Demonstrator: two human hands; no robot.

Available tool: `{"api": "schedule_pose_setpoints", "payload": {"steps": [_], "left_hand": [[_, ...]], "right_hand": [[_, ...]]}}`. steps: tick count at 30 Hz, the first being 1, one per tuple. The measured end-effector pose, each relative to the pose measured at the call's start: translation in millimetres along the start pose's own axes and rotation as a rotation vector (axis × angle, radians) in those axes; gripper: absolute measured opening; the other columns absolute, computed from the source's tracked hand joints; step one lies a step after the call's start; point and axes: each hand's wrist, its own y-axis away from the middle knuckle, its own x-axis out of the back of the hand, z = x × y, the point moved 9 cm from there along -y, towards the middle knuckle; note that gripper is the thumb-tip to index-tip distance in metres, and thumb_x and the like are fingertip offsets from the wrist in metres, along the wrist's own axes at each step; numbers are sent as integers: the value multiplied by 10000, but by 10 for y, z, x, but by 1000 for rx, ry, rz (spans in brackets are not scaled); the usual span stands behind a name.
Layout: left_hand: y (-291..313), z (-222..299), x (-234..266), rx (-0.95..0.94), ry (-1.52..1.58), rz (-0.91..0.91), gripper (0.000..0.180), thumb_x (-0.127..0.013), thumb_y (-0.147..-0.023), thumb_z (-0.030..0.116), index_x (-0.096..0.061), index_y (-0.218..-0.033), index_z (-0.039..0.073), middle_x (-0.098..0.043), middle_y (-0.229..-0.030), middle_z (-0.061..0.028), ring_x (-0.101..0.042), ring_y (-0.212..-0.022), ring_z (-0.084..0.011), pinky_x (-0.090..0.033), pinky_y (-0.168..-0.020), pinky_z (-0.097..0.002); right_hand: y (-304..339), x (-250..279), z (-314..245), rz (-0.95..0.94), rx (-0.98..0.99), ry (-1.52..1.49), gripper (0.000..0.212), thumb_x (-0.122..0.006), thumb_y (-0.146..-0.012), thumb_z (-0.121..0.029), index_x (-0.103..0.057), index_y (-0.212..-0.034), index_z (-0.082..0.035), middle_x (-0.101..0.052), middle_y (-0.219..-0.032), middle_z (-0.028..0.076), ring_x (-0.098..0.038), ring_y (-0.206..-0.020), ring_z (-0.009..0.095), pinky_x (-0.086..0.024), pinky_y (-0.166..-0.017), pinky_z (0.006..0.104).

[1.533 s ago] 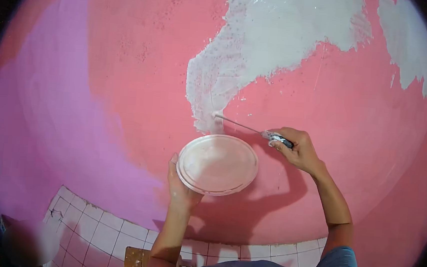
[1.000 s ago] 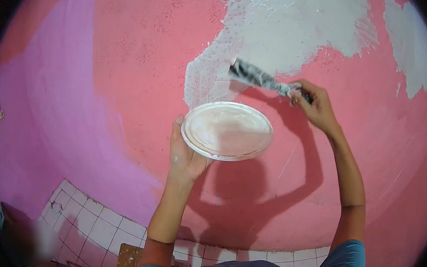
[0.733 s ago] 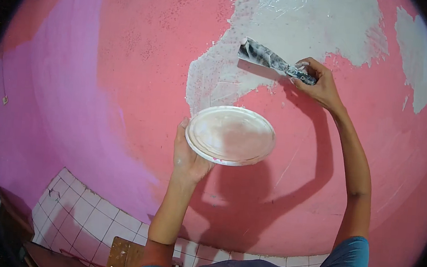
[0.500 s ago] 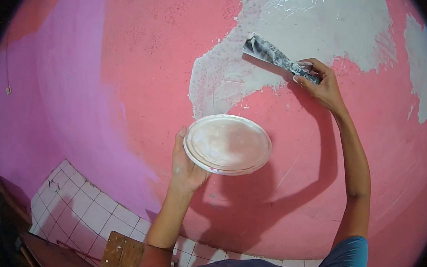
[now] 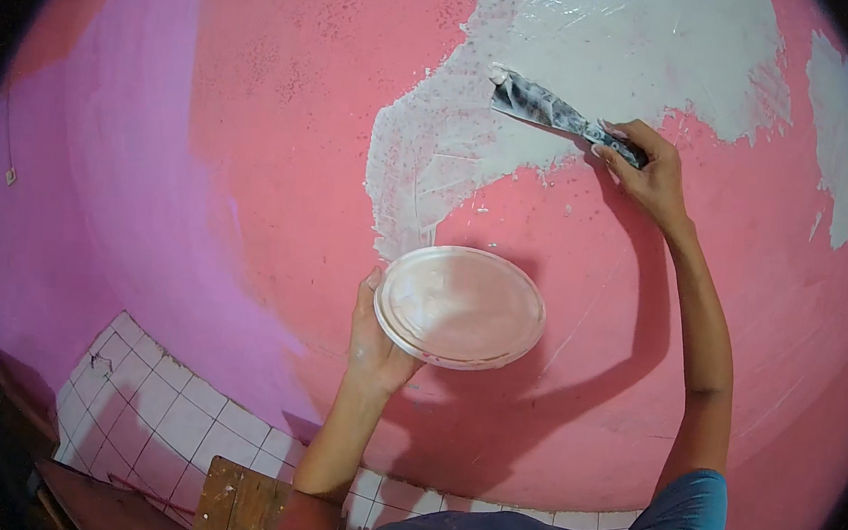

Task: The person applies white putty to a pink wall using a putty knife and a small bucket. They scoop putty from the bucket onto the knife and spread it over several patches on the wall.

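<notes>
The left hand (image 5: pixel 375 346) gripped the near-left rim of a round pale plate (image 5: pixel 461 306), thumb hooked over the edge and fingers closed beneath it, out of sight. The plate was held nearly flat, smeared with a thin pale film, just in front of the pink wall (image 5: pixel 255 132). The left forearm rose from the lower edge, bent slightly at the wrist. Above and to the right, the right hand (image 5: pixel 650 173) was closed around the dark handle of a putty knife (image 5: pixel 551 111), fingers wrapped and pressed together on it. The blade, streaked grey and white, pointed up and to the left and lay against the patch of whitish filler (image 5: pixel 610 50) spread over the wall. The right arm was stretched upward, almost straight, a blue sleeve (image 5: pixel 682 525) at the shoulder. At lower left, white tiles (image 5: pixel 163 414) lined the wall's base beside a wooden board (image 5: pixel 236 504). No packages, labels or signs were discernible.
</notes>
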Motion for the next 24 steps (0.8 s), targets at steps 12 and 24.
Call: {"api": "schedule_pose_setpoints", "payload": {"steps": [12,24], "left_hand": [[-22,-135,-33,21,-172,66,616,-259,-930,517,-472,-1279,55,-522,-1264,-121,-495,-1162,-265,-397,-974,-451],[80,-206,15,65,-73,62,572,-258,-943,463,-485,-1254,41,-559,-1209,-153,-543,-1093,-278,-431,-946,-429]], "right_hand": [[66,131,-532,196,351,286,276,-732,-730,-198,-681,-978,-88,-618,-820,43,-566,-713,190,-465,-613,301],[280,232,-259,193,424,469,296,-670,-777,-142,-640,-1065,-79,-587,-849,85,-522,-789,261,-415,-722,378]]}}
